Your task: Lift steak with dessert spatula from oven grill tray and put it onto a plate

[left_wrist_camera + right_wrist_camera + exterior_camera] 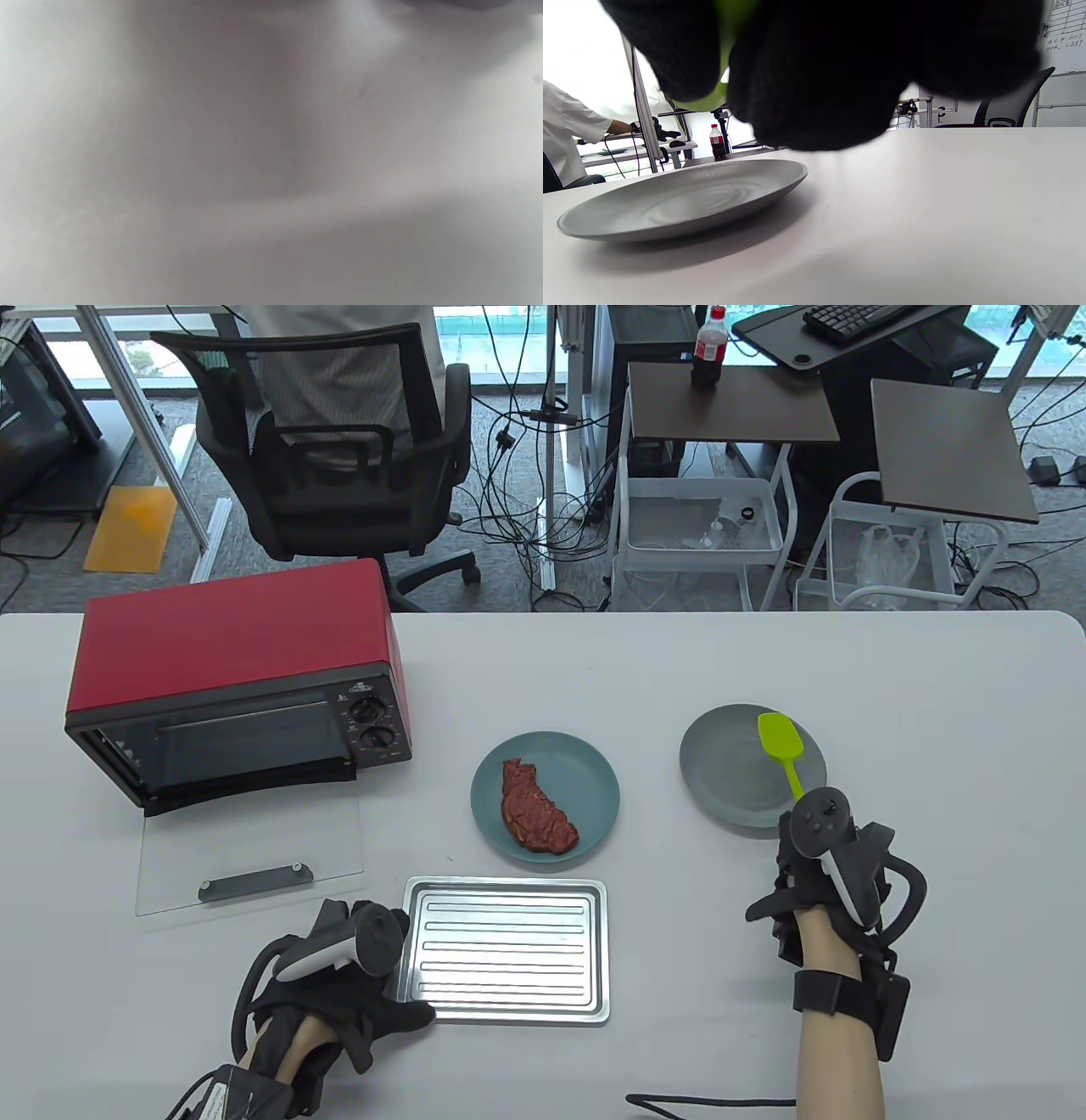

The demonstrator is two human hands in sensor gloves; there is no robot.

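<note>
Steak (538, 808) lies on the teal plate (594, 780); tray (507, 948) bare. Right hand (827, 865) grips the spatula (782, 750) over the grey plate (721, 763): lower it flat. Left hand (339, 976), fingers relaxed, touches the tray edge

Both hands wear black fabric sensor gloves; left hand (339, 976), right hand (827, 874). Each has a tracker strapped on the back, black-and-white body with a round black head and a ring loop at the side; the right tracker (821, 823) shows small buttons on its face, the left tracker (356, 943) is mostly white-bodied. Black wrist strap with a boxy black module on the right forearm (848, 997), thin black cables running off both wrists, no sleeves in view.
</note>
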